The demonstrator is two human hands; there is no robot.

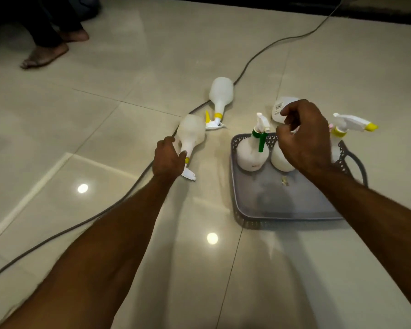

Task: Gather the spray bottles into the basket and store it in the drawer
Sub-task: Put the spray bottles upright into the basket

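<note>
L hand (167, 157) wraps near bottle (190, 136); R hand (304, 136) empty, half-curled over basket (282, 200). Risk: cord (119, 200) under bottle snags, or crowding topples standing ones.

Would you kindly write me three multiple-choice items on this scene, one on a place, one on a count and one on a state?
1. Where is the bottle with the green trigger?
A. Standing in the grey basket
B. Lying on the cable
C. Held in the right hand

2. How many spray bottles lie on their sides on the floor left of the basket?
A. None
B. Two
C. Four

3. What is the left hand doing?
A. Resting flat on the floor
B. Gripping the basket's handle
C. Closing on the near lying bottle at its neck

Answers: 1 A, it stands upright at the basket's far end. 2 B, the near one and the far lying bottle. 3 C, the fingers wrap the neck by the yellow collar.
</note>
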